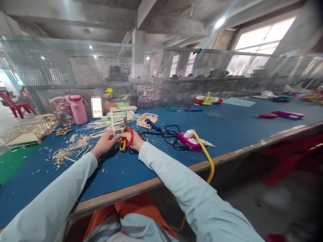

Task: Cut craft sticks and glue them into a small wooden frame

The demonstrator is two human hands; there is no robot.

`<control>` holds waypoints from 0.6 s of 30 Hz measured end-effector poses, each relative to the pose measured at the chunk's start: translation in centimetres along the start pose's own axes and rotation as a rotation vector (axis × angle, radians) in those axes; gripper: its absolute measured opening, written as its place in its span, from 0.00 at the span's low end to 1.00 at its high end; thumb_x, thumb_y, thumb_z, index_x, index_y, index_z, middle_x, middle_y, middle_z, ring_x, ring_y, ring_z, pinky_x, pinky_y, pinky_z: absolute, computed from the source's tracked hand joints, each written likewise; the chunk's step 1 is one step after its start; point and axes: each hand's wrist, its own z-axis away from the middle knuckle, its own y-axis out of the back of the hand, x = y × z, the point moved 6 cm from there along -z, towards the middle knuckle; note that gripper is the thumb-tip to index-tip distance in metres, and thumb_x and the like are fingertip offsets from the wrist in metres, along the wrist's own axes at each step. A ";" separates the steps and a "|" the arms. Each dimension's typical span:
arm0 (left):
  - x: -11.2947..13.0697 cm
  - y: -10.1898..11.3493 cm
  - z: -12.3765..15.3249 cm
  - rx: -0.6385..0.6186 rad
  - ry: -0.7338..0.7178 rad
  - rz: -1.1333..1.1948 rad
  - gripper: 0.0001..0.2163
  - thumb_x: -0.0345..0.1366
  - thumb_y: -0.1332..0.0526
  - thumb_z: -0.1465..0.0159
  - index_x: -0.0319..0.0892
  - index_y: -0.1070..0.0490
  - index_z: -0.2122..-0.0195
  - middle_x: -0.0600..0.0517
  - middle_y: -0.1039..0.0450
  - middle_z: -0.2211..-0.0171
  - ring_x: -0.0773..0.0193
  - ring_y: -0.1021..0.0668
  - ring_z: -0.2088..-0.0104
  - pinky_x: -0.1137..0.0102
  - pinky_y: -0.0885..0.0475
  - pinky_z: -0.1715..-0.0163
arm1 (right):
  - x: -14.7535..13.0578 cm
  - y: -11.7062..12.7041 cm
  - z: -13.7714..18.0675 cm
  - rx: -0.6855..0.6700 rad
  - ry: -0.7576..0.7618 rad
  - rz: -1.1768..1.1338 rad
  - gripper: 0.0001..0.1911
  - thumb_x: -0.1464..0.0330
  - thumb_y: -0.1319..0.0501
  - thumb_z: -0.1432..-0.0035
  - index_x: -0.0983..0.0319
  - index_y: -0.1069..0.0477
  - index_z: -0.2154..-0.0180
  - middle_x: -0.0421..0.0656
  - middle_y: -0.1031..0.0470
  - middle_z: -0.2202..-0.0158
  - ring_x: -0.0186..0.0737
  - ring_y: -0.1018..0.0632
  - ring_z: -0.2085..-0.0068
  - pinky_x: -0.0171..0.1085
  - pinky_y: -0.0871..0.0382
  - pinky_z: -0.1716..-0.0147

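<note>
My left hand (107,143) is closed on a thin pale wooden stick (112,122), which stands nearly upright from the fingertips. Close against it, my right hand (135,139) grips scissors (129,136) with one red and one yellow handle loop, their blades pointing up and away. The fingertips of both hands meet near the stick's lower end. Behind them lies a pile of wooden sticks (123,116), partly in plastic wrapping. Wood scraps (68,149) are strewn left of my left hand. Beyond my right hand sits a small wooden frame (143,120) beside a blue glue gun (152,124).
A purple power strip (189,141) with a yellow cable (208,158) lies to the right. Pink bottle (78,111), clear jug (63,112) and wooden stick models (29,131) stand left. A perforated metal screen (156,72) runs along the back of the blue table (101,188).
</note>
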 end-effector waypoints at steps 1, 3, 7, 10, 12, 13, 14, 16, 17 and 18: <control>-0.2 -0.2 0.1 -0.029 0.033 0.069 0.16 0.48 0.46 0.44 0.39 0.29 0.74 0.52 0.32 0.77 0.66 0.30 0.74 0.72 0.35 0.73 | -0.2 -0.2 0.1 -0.023 0.024 0.004 0.14 0.76 0.34 0.62 0.65 0.38 0.73 0.33 0.36 0.87 0.28 0.32 0.85 0.26 0.38 0.86; -0.3 -0.2 0.5 -0.035 0.131 0.209 0.17 0.50 0.46 0.45 0.38 0.31 0.73 0.56 0.37 0.83 0.69 0.35 0.81 0.74 0.38 0.80 | -0.8 -0.8 0.5 -0.064 0.088 0.003 0.13 0.72 0.34 0.61 0.64 0.38 0.73 0.33 0.35 0.86 0.28 0.32 0.84 0.26 0.38 0.85; 0.7 2.1 1.4 0.217 0.239 0.471 0.18 0.51 0.42 0.48 0.38 0.33 0.74 0.55 0.35 0.80 0.70 0.33 0.80 0.76 0.38 0.82 | -1.8 -1.1 2.3 -0.033 0.161 0.014 0.15 0.59 0.38 0.53 0.63 0.39 0.75 0.36 0.36 0.82 0.28 0.32 0.81 0.28 0.36 0.82; 1.9 3.7 2.0 0.328 0.204 0.549 0.17 0.49 0.41 0.48 0.38 0.32 0.73 0.57 0.38 0.82 0.72 0.35 0.82 0.77 0.40 0.83 | -2.2 -1.6 4.4 -0.056 0.255 0.160 0.18 0.53 0.42 0.51 0.62 0.39 0.72 0.36 0.38 0.79 0.28 0.33 0.79 0.29 0.36 0.80; 2.5 4.3 2.3 0.362 0.197 0.543 0.16 0.48 0.41 0.48 0.38 0.31 0.72 0.60 0.42 0.86 0.74 0.39 0.85 0.77 0.43 0.85 | -2.5 -2.4 6.0 -0.138 0.387 0.294 0.19 0.53 0.42 0.51 0.61 0.39 0.67 0.36 0.38 0.76 0.28 0.34 0.76 0.29 0.37 0.78; 2.7 4.5 2.5 0.376 0.202 0.538 0.16 0.48 0.40 0.48 0.38 0.31 0.72 0.61 0.44 0.88 0.75 0.41 0.86 0.77 0.44 0.86 | -2.6 -2.9 6.8 -0.181 0.450 0.360 0.19 0.54 0.42 0.50 0.61 0.39 0.65 0.36 0.39 0.74 0.28 0.34 0.75 0.29 0.37 0.77; 2.9 4.7 2.7 0.386 0.210 0.536 0.15 0.47 0.40 0.48 0.37 0.31 0.72 0.61 0.45 0.89 0.75 0.41 0.87 0.77 0.46 0.86 | -2.6 -3.2 7.4 -0.219 0.500 0.420 0.19 0.55 0.42 0.50 0.61 0.39 0.63 0.36 0.39 0.74 0.28 0.35 0.75 0.29 0.38 0.76; 3.2 4.7 2.9 0.384 0.210 0.538 0.14 0.46 0.40 0.48 0.38 0.31 0.72 0.61 0.45 0.90 0.75 0.41 0.88 0.77 0.47 0.88 | -2.6 -3.7 8.2 -0.266 0.566 0.513 0.18 0.57 0.42 0.49 0.61 0.40 0.60 0.36 0.40 0.74 0.28 0.37 0.75 0.29 0.39 0.75; 3.5 4.8 2.9 0.382 0.201 0.546 0.14 0.46 0.40 0.48 0.38 0.31 0.72 0.61 0.44 0.90 0.75 0.41 0.88 0.77 0.47 0.88 | -2.7 -3.9 8.4 -0.274 0.586 0.543 0.18 0.57 0.42 0.48 0.61 0.40 0.60 0.35 0.41 0.74 0.28 0.37 0.75 0.29 0.40 0.75; 3.6 4.8 3.0 0.381 0.191 0.559 0.13 0.46 0.40 0.48 0.38 0.32 0.73 0.60 0.42 0.89 0.74 0.39 0.88 0.77 0.46 0.88 | -2.7 -3.9 8.5 -0.277 0.601 0.564 0.18 0.57 0.42 0.48 0.61 0.40 0.59 0.35 0.41 0.74 0.28 0.38 0.75 0.29 0.40 0.75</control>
